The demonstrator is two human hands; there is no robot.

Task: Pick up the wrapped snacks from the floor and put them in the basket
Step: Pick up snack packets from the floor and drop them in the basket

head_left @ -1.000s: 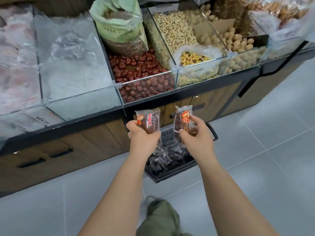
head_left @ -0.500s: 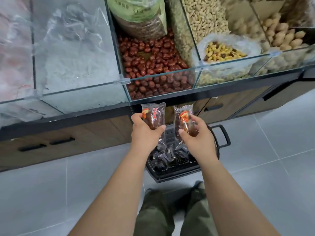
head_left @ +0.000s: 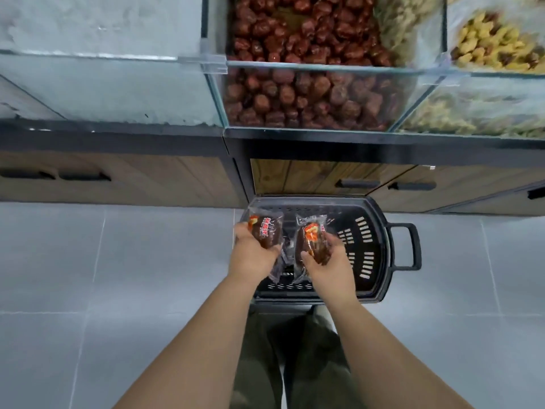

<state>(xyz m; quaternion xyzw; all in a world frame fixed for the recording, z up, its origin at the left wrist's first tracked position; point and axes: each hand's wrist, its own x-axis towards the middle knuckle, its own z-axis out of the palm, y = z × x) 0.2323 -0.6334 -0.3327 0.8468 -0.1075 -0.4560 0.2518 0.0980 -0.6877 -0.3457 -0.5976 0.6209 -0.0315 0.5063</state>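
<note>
We see both of the person's hands held out over the black basket, each with one wrapped snack. The left hand grips the left snack from below and from the side: its thumb lies across the lower edge of the clear wrapper and the dark piece inside stands above the knuckles. The right hand holds the right snack the same way, its fingers curled round the right side of the packet and the thumb pressed on the near end. The two packets stand just beside each other, apart by a narrow gap, both above the left half of the basket and not touching its rim. Each shows a red and orange label near the top.

The basket sits on the grey tiled floor, close against the wooden cabinet fronts, with its handle folded out to the right. In the gap between the hands we make out something dark inside it, too blurred to name.

Above the cabinets runs a row of glass bins; the middle one holds red dates. Below the forearms we see olive trousers.
</note>
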